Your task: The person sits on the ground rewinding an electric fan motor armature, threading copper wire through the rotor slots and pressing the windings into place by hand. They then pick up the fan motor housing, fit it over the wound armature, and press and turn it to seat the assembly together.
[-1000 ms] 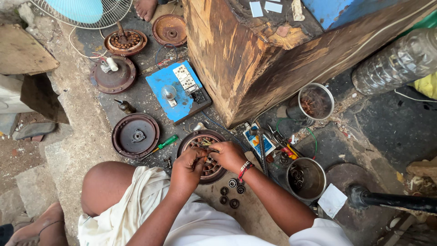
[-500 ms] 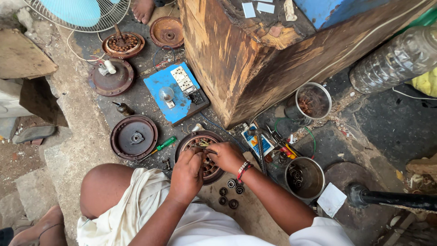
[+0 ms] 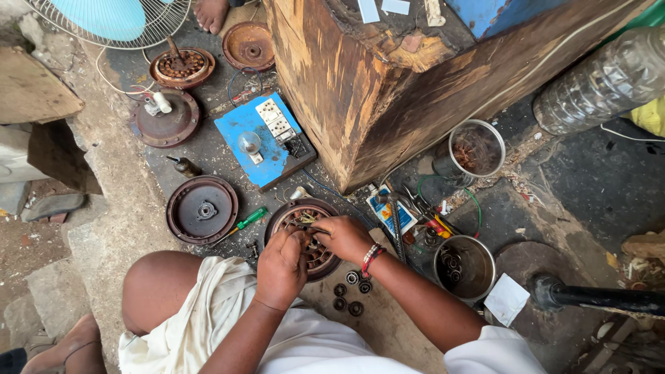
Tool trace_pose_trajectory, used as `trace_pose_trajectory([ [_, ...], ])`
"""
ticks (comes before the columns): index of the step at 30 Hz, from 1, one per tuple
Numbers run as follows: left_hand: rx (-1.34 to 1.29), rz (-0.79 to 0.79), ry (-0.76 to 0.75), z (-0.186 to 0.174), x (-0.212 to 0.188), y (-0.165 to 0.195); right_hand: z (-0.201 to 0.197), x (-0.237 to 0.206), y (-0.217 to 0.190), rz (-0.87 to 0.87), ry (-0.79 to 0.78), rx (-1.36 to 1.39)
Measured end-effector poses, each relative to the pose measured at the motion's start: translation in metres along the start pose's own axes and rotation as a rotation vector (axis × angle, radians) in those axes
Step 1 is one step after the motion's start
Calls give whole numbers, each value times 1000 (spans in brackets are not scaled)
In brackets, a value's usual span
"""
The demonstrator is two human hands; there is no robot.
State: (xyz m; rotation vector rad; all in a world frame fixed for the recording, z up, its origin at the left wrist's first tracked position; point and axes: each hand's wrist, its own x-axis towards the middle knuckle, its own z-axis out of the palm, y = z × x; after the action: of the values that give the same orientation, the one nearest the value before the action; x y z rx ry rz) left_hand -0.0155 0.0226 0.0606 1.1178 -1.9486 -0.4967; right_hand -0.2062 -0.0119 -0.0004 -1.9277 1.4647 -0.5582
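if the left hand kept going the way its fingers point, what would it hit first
Probably the round motor part it is already working on: the left hand points up and slightly right, fingertips over its coils. Beyond that lies the blue switch board, though depth is hard to judge.

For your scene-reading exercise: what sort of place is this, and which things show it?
Probably a street-side fan repair spot: motor parts lie on the ground, both hands work on a stator, beside a fan and screwdriver.
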Motion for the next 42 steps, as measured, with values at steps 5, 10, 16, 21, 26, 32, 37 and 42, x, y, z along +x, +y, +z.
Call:
trace_pose_trajectory([
  [5, 4, -41, 67, 5, -4, 1, 6, -1, -2, 33, 42, -20],
  [10, -53, -107, 121, 11, -8, 3, 11, 2, 1, 124, 11, -42],
  [16, -179, -180, 88, 8, -7, 1, 9, 4, 15, -5, -23, -10],
  [21, -394, -357, 118, 10, -9, -8, -5, -4, 11, -29, -43, 560],
  [26, -537, -453, 166, 14, -15, -21, -27, -11, -28, -35, -3, 365],
  [32, -502, -580, 113, 15, -19, -19, -53, -4, -73, -76, -22, 85],
  [37, -425, -480, 30, 19, -10, -13, -52, -3, -65, -192, 19, -16],
  [42, -408, -389, 35, 19, -4, -18, -44, 4, -26, 137, -130, 409],
])
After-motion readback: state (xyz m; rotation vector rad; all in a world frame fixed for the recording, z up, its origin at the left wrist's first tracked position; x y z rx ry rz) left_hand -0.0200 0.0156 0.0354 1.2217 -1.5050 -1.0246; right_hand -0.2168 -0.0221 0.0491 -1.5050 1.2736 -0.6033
